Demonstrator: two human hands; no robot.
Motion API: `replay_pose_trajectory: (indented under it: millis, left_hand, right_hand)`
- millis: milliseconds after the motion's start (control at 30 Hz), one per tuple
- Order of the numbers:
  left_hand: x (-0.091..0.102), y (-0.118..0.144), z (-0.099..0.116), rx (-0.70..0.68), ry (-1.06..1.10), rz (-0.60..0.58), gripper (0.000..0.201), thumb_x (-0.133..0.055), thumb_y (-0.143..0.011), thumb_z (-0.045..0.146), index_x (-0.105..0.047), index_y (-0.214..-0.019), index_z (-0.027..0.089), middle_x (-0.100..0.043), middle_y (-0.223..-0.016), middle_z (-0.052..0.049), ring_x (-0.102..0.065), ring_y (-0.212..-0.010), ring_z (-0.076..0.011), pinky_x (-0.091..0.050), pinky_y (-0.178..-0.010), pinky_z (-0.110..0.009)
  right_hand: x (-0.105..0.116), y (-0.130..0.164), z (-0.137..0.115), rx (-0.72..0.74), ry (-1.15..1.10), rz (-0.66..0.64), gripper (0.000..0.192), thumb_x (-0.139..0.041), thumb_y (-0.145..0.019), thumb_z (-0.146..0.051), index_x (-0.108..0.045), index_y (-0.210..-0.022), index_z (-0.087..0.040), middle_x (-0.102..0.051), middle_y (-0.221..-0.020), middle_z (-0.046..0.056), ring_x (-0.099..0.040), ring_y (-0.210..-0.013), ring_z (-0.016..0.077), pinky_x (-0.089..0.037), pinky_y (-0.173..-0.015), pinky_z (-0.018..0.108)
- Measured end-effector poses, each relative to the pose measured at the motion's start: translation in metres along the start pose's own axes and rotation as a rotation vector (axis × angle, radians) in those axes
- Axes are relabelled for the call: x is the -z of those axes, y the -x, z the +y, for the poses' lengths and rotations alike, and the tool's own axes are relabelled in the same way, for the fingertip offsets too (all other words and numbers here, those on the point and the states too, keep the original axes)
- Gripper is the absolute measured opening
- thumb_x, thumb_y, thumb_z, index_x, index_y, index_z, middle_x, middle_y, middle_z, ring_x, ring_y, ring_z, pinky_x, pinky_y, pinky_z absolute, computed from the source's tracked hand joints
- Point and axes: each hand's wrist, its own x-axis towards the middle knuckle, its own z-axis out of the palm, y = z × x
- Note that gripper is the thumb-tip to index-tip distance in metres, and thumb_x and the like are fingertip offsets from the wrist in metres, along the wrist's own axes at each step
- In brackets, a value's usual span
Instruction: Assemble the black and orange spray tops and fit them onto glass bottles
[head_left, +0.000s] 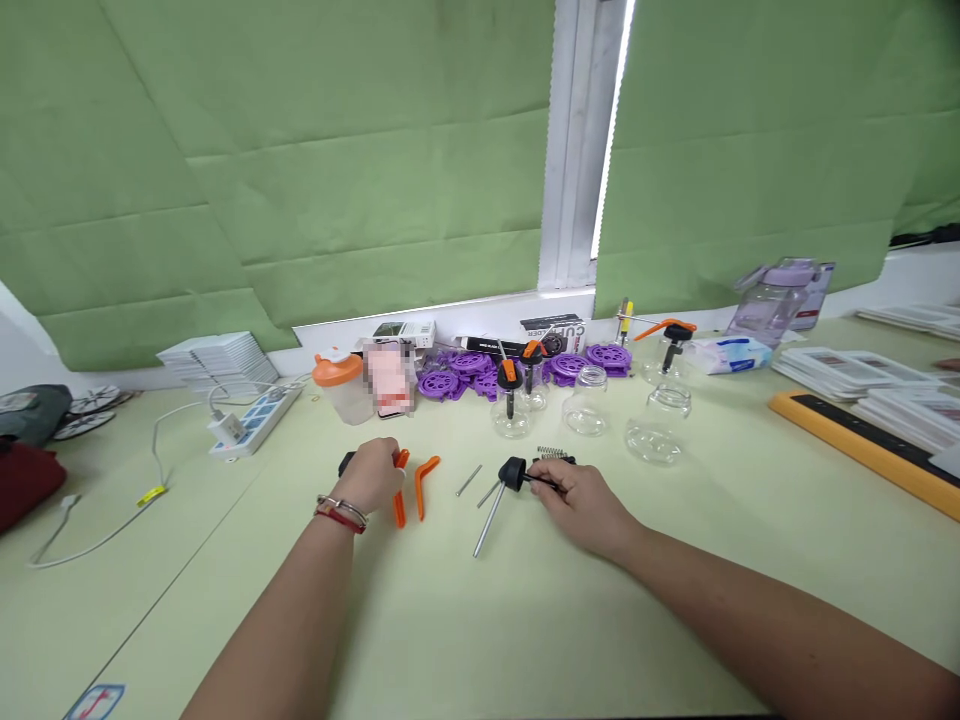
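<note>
Centre frame, on the table (465, 620): our left hand (373, 476) is closed on an orange lever (400, 492) — our right hand (581, 497) pinches a black pump cap (513, 473), metal tube (489, 522) angled down-left.

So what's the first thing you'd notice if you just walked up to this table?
Probably the two bare arms reaching in: the left hand grips an orange lever piece, the right hand holds a black pump cap with a metal tube. Behind them, clear glass jars stand before a heap of purple discs under big green blinds.
</note>
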Motion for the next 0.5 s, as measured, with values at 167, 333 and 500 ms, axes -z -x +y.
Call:
replay_pose_trajectory:
  millis: [167,333,500]
  left_hand:
    - [-0.014,-0.006,0.008,0.039,-0.028,-0.005,0.012,-0.051,-0.064,0.013,-0.057,-0.073,0.017,-0.063,-0.079,-0.010,-0.058,-0.068,-0.0206,-0.034,-0.049,-0.025]
    - [-0.020,-0.006,0.013,0.039,-0.025,0.008,0.023,-0.048,-0.070,0.018,-0.061,-0.088,0.016,-0.065,-0.087,-0.012,-0.061,-0.073,-0.0210,-0.037,-0.051,-0.024]
    - [-0.016,-0.002,0.016,0.021,-0.019,0.058,0.026,-0.047,-0.073,0.021,-0.061,-0.094,0.016,-0.066,-0.092,-0.013,-0.061,-0.079,-0.0230,-0.039,-0.055,-0.026]
  right_hand:
    - [0.001,0.001,-0.001,0.001,0.002,-0.028,0.020,-0.044,-0.085,-0.030,-0.061,-0.093,-0.023,-0.064,-0.074,0.001,-0.054,-0.061,0.0153,-0.040,-0.058,0.029]
    - [0.001,0.002,-0.001,0.016,0.023,-0.052,0.021,-0.043,-0.086,-0.030,-0.061,-0.094,-0.024,-0.062,-0.070,0.000,-0.051,-0.057,0.0144,-0.038,-0.054,0.028]
    - [0.000,0.001,0.000,0.025,0.024,-0.053,0.019,-0.044,-0.085,-0.029,-0.060,-0.093,-0.024,-0.063,-0.073,0.000,-0.052,-0.060,0.0144,-0.039,-0.057,0.028]
